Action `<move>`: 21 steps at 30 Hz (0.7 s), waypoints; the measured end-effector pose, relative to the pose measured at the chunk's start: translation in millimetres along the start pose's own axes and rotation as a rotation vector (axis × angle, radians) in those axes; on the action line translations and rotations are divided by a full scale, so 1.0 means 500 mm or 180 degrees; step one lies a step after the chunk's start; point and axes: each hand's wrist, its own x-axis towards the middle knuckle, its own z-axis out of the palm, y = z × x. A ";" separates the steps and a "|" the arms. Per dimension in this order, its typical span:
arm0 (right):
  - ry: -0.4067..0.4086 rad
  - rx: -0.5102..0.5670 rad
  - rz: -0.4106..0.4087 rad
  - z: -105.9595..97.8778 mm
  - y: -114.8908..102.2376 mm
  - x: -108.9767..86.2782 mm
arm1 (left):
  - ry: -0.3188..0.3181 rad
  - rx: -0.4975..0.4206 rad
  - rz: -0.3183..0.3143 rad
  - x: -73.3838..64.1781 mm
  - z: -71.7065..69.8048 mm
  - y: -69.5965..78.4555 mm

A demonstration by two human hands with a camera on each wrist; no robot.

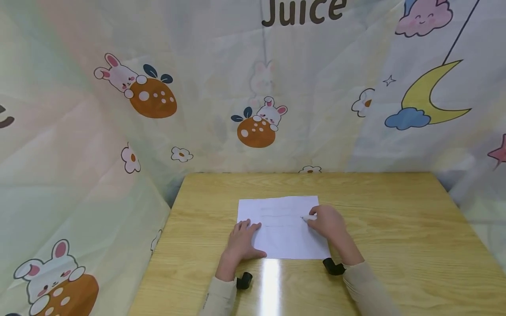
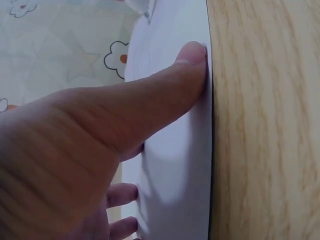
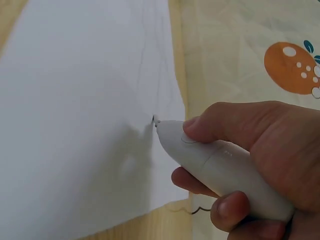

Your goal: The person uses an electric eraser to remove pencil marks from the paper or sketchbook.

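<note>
A white sheet of paper (image 1: pixel 290 241) lies on the wooden table, with faint roughly horizontal lines across its upper part. My left hand (image 1: pixel 241 241) rests on its left side, fingers spread, with the thumb (image 2: pixel 175 82) pressing near the front edge. Near the sheet's right edge, my right hand (image 1: pixel 329 221) grips a stubby white pen-like tool (image 3: pixel 225 167). The thumb lies beside an oval button on the tool's rounded body. Its small dark tip (image 3: pixel 156 121) is at the paper, at the end of one faint line. Exactly what kind of tool it is, I cannot tell.
The wooden table (image 1: pixel 407 228) extends on both sides of the sheet. A printed cloth (image 1: pixel 209 87) with rabbits, flowers and a moon hangs behind it and along the left. Black wrist-worn pieces (image 1: pixel 334 267) sit by both cuffs.
</note>
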 end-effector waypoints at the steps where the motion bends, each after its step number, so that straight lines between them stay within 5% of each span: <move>1: -0.0010 0.0017 -0.0017 0.000 -0.001 0.001 | -0.0004 0.0020 -0.0002 0.001 0.000 0.001; 11: 0.0034 0.0049 -0.0050 -0.002 -0.001 0.004 | -0.0018 0.0020 0.0003 0.002 -0.009 0.011; 17: -0.0072 0.0014 0.0144 -0.012 0.002 -0.005 | -0.0049 0.0055 0.0020 0.005 -0.011 0.017; 21: 0.0000 0.0032 0.0005 -0.015 0.003 -0.003 | -0.0036 0.0110 -0.0034 0.005 -0.010 0.015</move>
